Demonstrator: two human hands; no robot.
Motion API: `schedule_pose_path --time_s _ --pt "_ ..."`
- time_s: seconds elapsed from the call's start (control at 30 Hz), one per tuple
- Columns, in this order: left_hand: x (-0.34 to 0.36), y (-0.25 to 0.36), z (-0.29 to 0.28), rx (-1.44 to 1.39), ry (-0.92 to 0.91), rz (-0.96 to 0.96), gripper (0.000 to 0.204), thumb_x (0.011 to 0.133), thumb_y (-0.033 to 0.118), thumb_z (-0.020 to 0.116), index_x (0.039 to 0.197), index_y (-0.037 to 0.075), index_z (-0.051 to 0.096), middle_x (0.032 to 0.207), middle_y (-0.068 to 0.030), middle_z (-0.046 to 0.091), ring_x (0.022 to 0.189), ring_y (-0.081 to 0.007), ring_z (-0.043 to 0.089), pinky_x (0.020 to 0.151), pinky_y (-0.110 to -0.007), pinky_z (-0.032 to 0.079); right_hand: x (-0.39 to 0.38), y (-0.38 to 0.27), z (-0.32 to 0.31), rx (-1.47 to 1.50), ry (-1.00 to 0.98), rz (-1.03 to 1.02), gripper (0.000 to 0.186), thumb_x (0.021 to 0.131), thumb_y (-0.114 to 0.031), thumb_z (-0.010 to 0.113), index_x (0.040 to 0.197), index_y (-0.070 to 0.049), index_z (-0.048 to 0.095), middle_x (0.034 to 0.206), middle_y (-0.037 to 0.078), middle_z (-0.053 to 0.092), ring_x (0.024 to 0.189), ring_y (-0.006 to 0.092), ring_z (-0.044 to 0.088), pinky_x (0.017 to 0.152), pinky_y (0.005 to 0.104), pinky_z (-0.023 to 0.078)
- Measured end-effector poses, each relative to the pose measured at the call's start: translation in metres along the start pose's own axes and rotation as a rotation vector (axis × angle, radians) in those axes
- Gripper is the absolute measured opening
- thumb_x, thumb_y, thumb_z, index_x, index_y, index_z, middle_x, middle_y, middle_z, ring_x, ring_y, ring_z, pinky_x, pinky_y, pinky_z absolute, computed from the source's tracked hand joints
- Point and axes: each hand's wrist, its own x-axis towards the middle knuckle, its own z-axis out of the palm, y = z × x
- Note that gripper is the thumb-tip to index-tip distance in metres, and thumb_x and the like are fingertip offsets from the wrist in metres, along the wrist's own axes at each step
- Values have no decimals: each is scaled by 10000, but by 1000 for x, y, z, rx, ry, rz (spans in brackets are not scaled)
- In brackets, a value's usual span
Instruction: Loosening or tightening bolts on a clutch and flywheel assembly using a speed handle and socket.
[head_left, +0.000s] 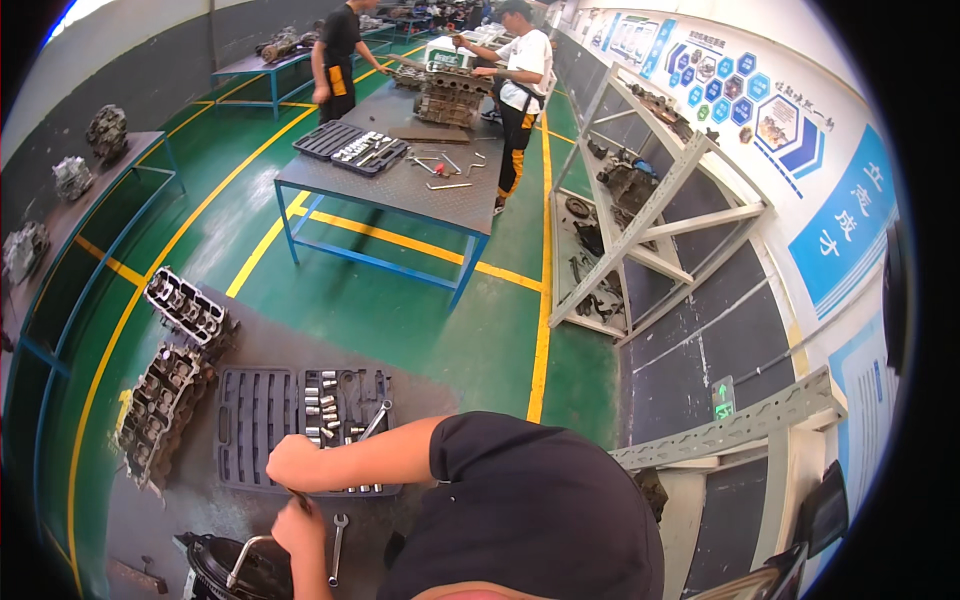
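Observation:
My right hand (292, 461) reaches across from the right, closed in a fist above the near edge of a dark socket-set case (257, 425). Just below it my left hand (299, 526) is closed too. A dark slim piece (299, 498) runs between the two hands; its kind is hidden by the fingers. Silver sockets (322, 405) and a combination wrench (377, 419) lie in the case's right half. Another combination wrench (339, 550) lies on the bench beside my left wrist. An L-shaped socket wrench (240, 562) leans on a round dark engine part (212, 566).
Two metal cylinder heads (160, 410) (187, 307) stand at the bench's left. Ahead, a blue-legged table (440, 200) holds an engine block (445, 100) and tools, with two people beside it. A metal shelf rack (640, 235) lines the right wall.

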Motion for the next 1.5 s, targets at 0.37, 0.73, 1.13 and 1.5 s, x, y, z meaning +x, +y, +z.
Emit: schedule_pose_path --time_s 0.37,0.73,1.13,1.5 --pt "-3 -20 -73 -74 30 -33 102 781 154 647 845 84 683 750 -121 703 752 -299 711 629 -446 547 -24 -10 57 -71 101 -6 89 837 -171 614 840 -92 654 749 143 683 699 347 681 623 483 526" --pt "60 -55 -26 -214 160 -67 87 724 176 712 735 90 720 747 -153 711 743 -316 719 635 -422 565 -2 -13 64 -209 126 -28 187 817 -233 672 888 -67 624 793 153 694 721 338 696 640 455 552" --pt "28 -48 -4 -225 -83 -50 141 739 184 725 839 92 765 845 -122 744 814 -258 731 660 -411 566 12 -28 34 -381 185 -159 49 812 -127 617 806 -78 611 744 163 670 703 386 671 623 494 522" --pt "-33 -18 -31 -370 313 -100 130 775 193 639 824 94 706 709 -87 709 687 -265 712 599 -406 536 24 -33 43 -227 316 -190 112 787 -158 651 832 -64 610 795 152 669 745 393 658 640 475 509"
